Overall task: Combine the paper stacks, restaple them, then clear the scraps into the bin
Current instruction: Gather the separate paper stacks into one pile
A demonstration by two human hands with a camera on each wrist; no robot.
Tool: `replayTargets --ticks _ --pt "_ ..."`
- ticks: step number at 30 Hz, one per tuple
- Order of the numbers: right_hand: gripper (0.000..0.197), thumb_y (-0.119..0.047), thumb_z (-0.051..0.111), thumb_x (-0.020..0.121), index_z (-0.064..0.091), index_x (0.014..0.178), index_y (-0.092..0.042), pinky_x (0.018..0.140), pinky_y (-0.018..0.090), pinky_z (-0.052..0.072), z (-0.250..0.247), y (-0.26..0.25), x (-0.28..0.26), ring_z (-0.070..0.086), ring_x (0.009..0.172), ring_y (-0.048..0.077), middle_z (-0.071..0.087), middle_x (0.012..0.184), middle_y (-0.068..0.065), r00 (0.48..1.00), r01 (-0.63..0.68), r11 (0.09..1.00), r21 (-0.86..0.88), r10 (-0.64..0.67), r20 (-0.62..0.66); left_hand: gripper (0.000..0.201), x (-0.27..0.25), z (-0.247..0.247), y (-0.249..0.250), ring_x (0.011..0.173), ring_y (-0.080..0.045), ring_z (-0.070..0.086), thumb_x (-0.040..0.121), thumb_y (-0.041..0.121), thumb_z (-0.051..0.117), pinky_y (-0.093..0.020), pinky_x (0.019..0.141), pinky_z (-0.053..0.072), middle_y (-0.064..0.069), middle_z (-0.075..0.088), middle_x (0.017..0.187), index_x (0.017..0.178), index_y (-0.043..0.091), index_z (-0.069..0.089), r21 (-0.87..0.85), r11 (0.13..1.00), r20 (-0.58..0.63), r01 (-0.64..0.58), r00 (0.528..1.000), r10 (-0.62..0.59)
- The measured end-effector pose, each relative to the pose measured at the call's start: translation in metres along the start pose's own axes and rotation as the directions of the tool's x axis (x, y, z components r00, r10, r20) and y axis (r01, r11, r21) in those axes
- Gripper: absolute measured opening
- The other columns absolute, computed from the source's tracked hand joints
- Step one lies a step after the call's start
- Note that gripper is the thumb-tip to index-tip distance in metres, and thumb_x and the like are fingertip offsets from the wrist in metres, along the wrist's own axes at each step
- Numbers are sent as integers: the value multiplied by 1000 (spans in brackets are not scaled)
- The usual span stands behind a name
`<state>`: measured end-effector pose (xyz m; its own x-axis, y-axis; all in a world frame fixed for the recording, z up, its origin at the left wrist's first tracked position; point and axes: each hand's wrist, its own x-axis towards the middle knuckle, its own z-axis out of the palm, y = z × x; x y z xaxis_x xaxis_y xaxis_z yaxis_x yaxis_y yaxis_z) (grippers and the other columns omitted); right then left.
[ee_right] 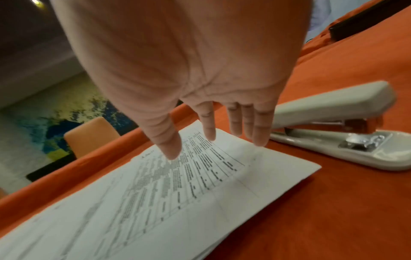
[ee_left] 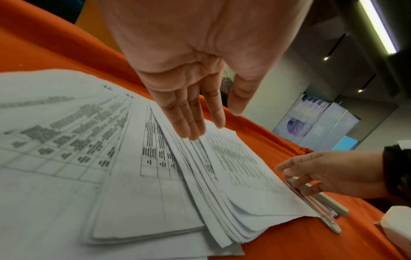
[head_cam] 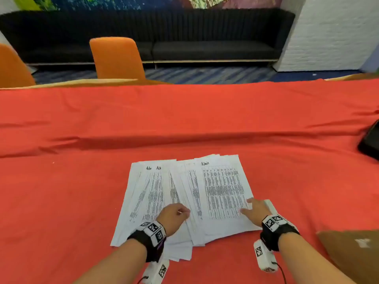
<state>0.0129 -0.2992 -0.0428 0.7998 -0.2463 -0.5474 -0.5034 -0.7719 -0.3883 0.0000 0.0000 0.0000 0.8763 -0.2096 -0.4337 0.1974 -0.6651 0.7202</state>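
Observation:
Several printed paper stacks (head_cam: 221, 185) lie fanned and overlapping on the red tablecloth (head_cam: 184, 119), close to me. My left hand (head_cam: 176, 214) is over the middle of the fan. In the left wrist view its straight fingers (ee_left: 193, 123) touch the sheet edges (ee_left: 89, 140). My right hand (head_cam: 252, 208) rests flat on the rightmost stack, with the thumb (ee_right: 169, 146) on the top sheet (ee_right: 155, 193) and the fingers at its right edge. A cream stapler (ee_right: 333, 109) lies on the cloth just right of that stack, next to the fingers (ee_left: 311, 172). Neither hand grips anything.
A black flat object (head_cam: 369, 140) lies at the table's right edge. A brown cardboard thing (head_cam: 352, 253) sits at the near right. Two orange chairs (head_cam: 117, 58) and a black sofa (head_cam: 205, 37) stand beyond the far edge.

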Motion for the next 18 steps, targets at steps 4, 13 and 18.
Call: replayTargets --ticks 4,13,18 --pt "76 -39 68 81 34 142 -8 106 38 41 4 4 18 44 130 34 37 144 17 991 -114 991 -71 108 -74 22 27 21 -3 104 -9 58 91 28 57 -20 86 42 3 61 120 109 19 66 -12 998 25 59 998 -59" --pt "16 5 55 78 54 88 -7 74 33 49 14 21 33 59 88 28 60 94 12 993 -34 999 8 35 -111 50 56 56 4 128 -18 45 90 30 59 -25 98 36 -4 44 141 135 13 45 -140 972 -14 189 981 -193" --pt "30 7 48 82 42 68 -19 70 27 35 6 36 25 49 78 22 50 80 3 982 5 991 136 21 -187 59 65 69 6 124 -20 45 87 30 62 -24 92 37 -9 36 144 139 13 38 -249 938 -83 242 959 -270"
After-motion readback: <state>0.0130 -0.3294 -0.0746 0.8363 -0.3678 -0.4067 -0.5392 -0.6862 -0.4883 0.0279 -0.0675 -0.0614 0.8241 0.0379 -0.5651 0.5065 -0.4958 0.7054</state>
